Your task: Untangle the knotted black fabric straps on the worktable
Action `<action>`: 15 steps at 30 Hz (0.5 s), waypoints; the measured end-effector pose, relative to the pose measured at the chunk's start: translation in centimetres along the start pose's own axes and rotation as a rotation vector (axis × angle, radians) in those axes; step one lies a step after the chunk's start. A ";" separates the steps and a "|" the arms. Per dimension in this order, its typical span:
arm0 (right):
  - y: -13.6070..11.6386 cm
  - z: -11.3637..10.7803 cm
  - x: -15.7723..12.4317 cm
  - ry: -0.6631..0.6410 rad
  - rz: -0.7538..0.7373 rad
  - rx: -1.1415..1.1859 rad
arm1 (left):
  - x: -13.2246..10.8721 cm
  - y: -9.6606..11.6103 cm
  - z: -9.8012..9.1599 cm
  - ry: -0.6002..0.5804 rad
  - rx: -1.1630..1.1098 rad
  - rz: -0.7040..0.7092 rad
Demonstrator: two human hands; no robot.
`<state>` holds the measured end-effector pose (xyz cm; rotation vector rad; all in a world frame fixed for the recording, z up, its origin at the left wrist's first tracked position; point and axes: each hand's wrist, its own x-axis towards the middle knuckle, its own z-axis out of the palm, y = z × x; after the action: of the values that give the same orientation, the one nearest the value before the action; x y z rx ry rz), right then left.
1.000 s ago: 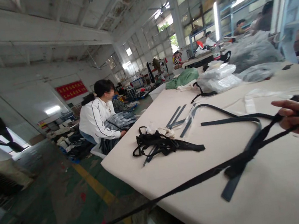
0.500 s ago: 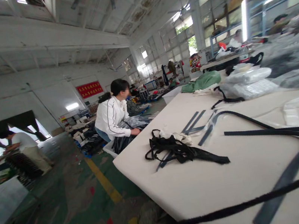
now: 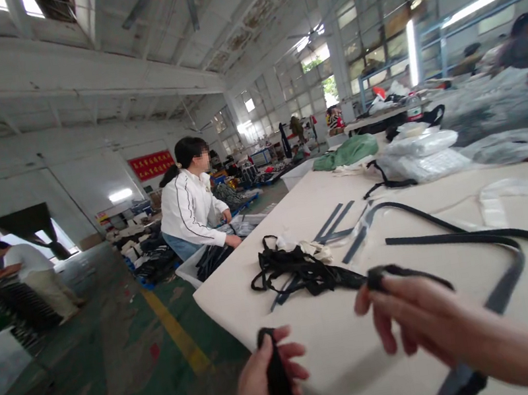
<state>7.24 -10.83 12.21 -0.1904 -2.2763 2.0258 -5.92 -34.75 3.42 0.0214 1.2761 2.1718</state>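
Note:
My left hand (image 3: 257,392), at the bottom centre beside the table's edge, is closed on a black fabric strip (image 3: 278,382) that hangs down from under the thumb. Over the tabletop my right hand (image 3: 412,307) pinches black fabric between thumb and fingers, part of it trailing behind the hand. Whether both hands hold one and the same strip I cannot tell. Beyond them lies a tangled heap of black straps (image 3: 300,268). A long dark grey band (image 3: 503,283) curves across the table, partly hidden by my right forearm.
The pale table (image 3: 241,304) has a near-left edge over the green floor. Short grey strips (image 3: 330,220), plastic-wrapped packs (image 3: 420,156) and a green cloth bundle (image 3: 347,152) lie on it. A person in a white jacket (image 3: 190,209) leans over a white bin (image 3: 188,269) beyond the left edge.
My left hand has moved right from the lower left. My right hand has come into view. The black strip, stretched across the view before, is now gathered near my hands.

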 end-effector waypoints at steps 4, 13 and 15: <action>2.9 6.2 -0.2 -0.321 -0.060 -0.454 | 0.0 -5.9 4.2 -0.315 -0.251 -0.230; 5.3 3.7 -3.4 -0.344 -0.072 -0.577 | 2.1 0.3 5.4 -0.035 -0.543 0.001; 4.5 2.5 -4.4 -0.328 -0.111 -0.546 | 2.7 1.8 4.3 -0.032 -0.536 0.106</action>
<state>11.32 -13.48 7.48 0.2490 -2.9204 1.4252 -7.72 -30.62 6.37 -0.0952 0.6543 2.5269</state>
